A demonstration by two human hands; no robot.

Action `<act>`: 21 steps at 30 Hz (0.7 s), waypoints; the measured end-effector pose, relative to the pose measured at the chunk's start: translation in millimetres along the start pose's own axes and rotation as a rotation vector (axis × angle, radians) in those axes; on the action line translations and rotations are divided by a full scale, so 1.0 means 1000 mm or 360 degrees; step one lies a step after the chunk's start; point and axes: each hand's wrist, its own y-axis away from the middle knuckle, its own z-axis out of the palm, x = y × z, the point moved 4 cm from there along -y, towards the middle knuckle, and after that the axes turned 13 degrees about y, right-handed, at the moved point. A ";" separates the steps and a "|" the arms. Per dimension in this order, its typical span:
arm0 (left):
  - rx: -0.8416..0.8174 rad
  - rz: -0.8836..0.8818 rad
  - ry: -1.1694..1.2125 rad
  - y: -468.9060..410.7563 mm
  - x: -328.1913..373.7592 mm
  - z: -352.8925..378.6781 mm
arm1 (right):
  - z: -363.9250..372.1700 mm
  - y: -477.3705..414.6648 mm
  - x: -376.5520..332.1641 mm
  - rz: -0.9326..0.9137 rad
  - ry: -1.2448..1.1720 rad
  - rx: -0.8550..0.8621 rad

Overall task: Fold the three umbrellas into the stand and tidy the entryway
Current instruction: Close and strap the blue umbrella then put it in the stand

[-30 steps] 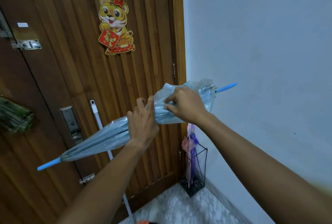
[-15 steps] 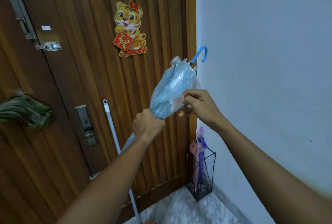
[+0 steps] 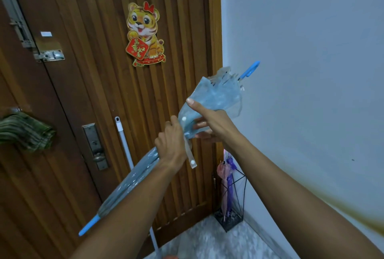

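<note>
My left hand [image 3: 170, 144] clenches the furled clear blue umbrella [image 3: 209, 100] mid-canopy, tilted before the wooden door [image 3: 99, 84]; my right hand [image 3: 209, 121] grasps its loose folds. Two umbrellas stand in the wire stand [image 3: 242, 200].

Blue umbrella [image 3: 133, 177] tilted (strap [image 3: 190, 154] dangling).

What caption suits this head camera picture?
Both hands gather a clear blue umbrella near the wire stand.

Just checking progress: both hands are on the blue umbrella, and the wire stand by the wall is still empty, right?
Not quite. In the head view the wire stand already holds pink and purple umbrellas. Both the left hand and right hand are on the blue umbrella.
</note>
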 end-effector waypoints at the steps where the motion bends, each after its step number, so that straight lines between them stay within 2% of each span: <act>1: 0.0008 0.0032 -0.0051 0.000 0.000 0.002 | 0.001 -0.001 0.001 0.0044 0.0007 0.0025; 3: 0.0044 0.0090 -0.0043 0.002 0.001 0.001 | 0.001 -0.005 0.003 0.0094 -0.0067 0.0015; 6: 0.0023 0.0087 0.0067 0.000 -0.004 0.002 | 0.000 -0.009 0.008 0.0085 -0.0357 -0.0255; 8: 0.0040 0.0007 0.0169 -0.006 -0.010 -0.001 | -0.005 -0.010 0.014 0.0106 -0.0484 -0.0429; 10: 0.0039 -0.0098 0.0271 -0.010 -0.020 -0.005 | -0.011 -0.013 0.023 0.0127 -0.0463 -0.0488; 14: -0.0096 -0.0260 0.0382 -0.011 -0.033 -0.006 | -0.030 -0.022 0.031 -0.0011 -0.0056 -0.0195; 17: -0.0256 -0.0374 0.0559 -0.009 -0.032 -0.002 | -0.032 -0.022 0.031 -0.0094 -0.0030 -0.0111; 21: -0.0480 -0.0441 0.1039 -0.007 -0.026 0.003 | -0.033 -0.024 0.041 -0.0068 -0.0032 -0.0078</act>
